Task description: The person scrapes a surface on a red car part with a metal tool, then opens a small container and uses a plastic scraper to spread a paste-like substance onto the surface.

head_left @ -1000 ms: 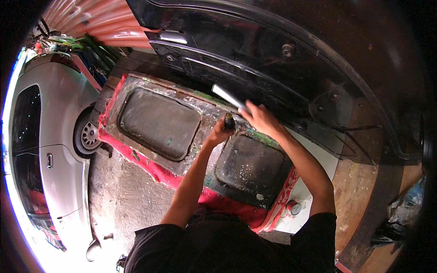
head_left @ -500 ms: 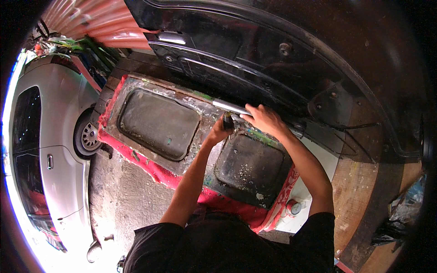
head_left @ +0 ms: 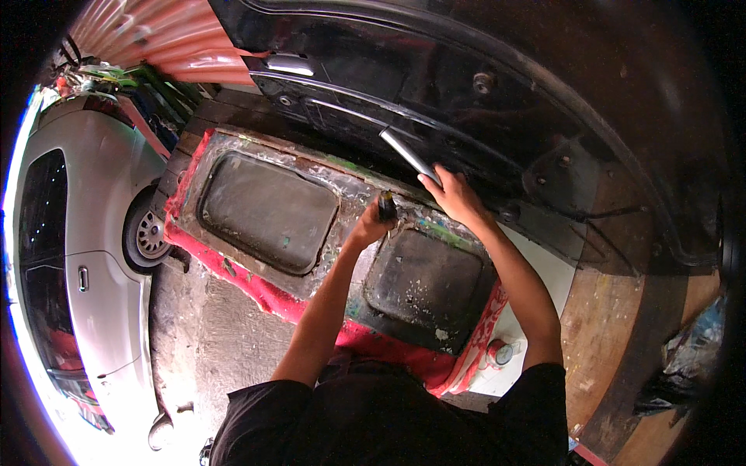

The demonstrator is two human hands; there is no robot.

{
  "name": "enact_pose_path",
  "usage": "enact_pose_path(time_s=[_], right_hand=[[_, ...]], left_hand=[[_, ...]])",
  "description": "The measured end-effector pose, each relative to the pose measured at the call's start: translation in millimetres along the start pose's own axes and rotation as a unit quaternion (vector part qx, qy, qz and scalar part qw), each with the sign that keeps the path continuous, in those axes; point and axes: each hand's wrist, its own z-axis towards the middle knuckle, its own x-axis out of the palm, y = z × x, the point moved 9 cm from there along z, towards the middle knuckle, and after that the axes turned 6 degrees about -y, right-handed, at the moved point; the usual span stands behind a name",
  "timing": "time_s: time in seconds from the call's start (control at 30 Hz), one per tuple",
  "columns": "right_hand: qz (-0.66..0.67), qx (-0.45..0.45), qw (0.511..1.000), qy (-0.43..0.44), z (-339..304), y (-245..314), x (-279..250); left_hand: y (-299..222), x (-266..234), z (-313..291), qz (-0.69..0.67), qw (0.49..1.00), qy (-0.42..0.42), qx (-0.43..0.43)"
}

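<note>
My right hand [head_left: 458,198] is closed around one end of a silver metal bar [head_left: 406,153], which slants up and to the left, raised above the work. Beside it, my left hand [head_left: 371,224] grips a short dark handle with a yellowish top [head_left: 386,205]; whatever lies below the handle is hidden. Both hands are over the far middle part of a worn metal panel [head_left: 353,268] with peeling paint and two rounded, dark recesses. A red cloth [head_left: 264,291] lies under the panel and shows along its edges.
A large black vehicle panel [head_left: 435,78] stands behind the work. On the left is a silver car [head_left: 109,264]. A small round red-and-white container [head_left: 500,353] sits on the white surface at the right. A plastic bag [head_left: 688,349] lies at the far right.
My right hand has tilted the silver bar upward, so its free end is away from the panel. My left hand stays in nearly the same place with the dark handle.
</note>
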Motion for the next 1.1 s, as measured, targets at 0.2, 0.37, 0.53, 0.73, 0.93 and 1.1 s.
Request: enact_pose_path(time_s=[0.2,0.37,0.53,0.73,0.93,1.1], right_hand=[[0.007,-0.039,0.999,-0.023,-6.4,8.7,5.5],[-0.008,0.008,0.998,0.064,-10.8,-5.2,24.3],[0.003,0.012,0.998,0.063,-8.1,-6.2,25.3],[0.046,-0.015,0.998,0.049,-2.2,6.1,22.8],[-0.027,-0.038,0.997,0.054,-5.0,11.8,28.2],[-0.053,-0.063,0.994,0.071,13.5,19.3,14.1]], left_hand=[[-9.4,-13.0,-6.5,-0.055,0.995,-0.081,-0.006],[1.1,-16.3,-12.5,-0.127,0.986,-0.092,-0.046],[2.4,-14.6,-7.5,-0.120,0.989,-0.076,-0.032],[1.7,-5.4,-3.4,-0.131,0.991,-0.029,-0.001],[9.4,-0.4,-2.3,-0.140,0.990,0.001,-0.033],[19.7,-3.8,-3.3,-0.182,0.983,-0.012,-0.034]])
